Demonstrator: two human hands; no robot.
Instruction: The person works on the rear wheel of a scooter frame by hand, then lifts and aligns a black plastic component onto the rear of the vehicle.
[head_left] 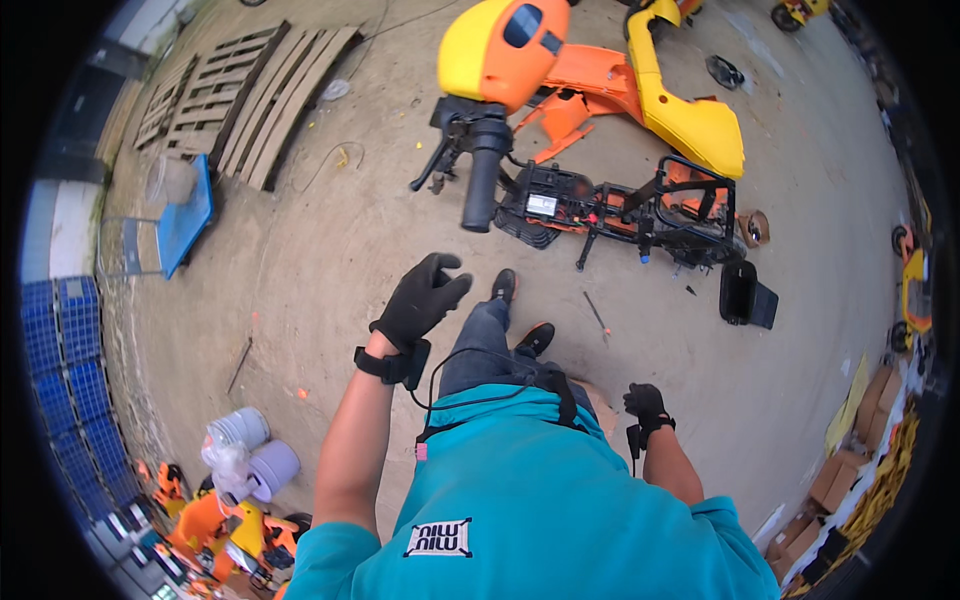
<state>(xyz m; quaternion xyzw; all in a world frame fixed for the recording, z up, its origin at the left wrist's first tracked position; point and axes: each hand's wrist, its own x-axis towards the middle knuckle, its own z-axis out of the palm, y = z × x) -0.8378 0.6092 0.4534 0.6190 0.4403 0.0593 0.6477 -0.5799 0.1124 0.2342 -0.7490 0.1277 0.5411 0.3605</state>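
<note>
My left hand (422,300), in a black glove, is held out over the floor with thumb and fingers apart and nothing in it. Ahead of it is the dark handlebar grip (485,175) of a partly stripped scooter, not touched. My right hand (647,402), also gloved in black, hangs low by my right side, its fingers loosely bent and apparently holding nothing. The scooter's bare black frame (625,205) stretches to the right, with wiring and a white-labelled box (542,205) exposed. Its yellow and orange front cover (500,50) stands above the handlebar.
Yellow and orange body panels (690,125) lie behind the frame. A black plastic bin-like part (745,295) and a thin rod (596,312) are on the floor. Wooden pallets (245,100), a blue platform cart (187,220), buckets (272,470) and cardboard boxes (835,480) stand around.
</note>
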